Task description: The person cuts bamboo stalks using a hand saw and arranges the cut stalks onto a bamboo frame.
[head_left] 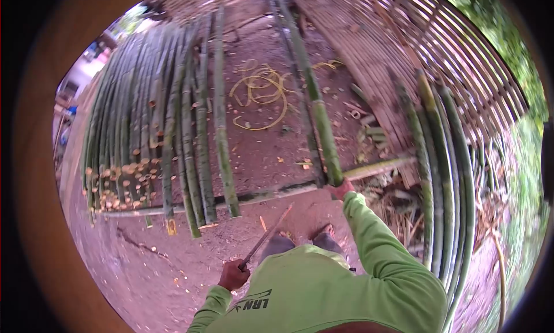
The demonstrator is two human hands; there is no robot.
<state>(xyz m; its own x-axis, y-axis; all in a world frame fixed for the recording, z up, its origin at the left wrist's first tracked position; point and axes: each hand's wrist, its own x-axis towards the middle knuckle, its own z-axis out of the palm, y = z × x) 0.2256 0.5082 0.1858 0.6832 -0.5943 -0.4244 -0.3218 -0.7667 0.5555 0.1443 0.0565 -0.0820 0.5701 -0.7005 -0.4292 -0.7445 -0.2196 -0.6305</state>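
Note:
My left hand [234, 274] is wrapped round the handle of a machete [269, 235], whose long blade points up and forward beside my legs. My right hand [341, 189] grips the near end of a thick green bamboo pole [322, 122]. That pole stretches away from me and lies across a horizontal support pole [259, 193]. Close on its left runs a darker, thinner bamboo pole [306, 99]. My right fingers are partly hidden by the pole end and the hand itself.
Many cut bamboo poles [130, 108] lie side by side at left. More long poles [441, 177] lean at right, near a slatted bamboo panel [461, 50]. A yellow hose [268, 91] lies coiled on the dirt. Bamboo scraps [398, 209] are piled right of my feet.

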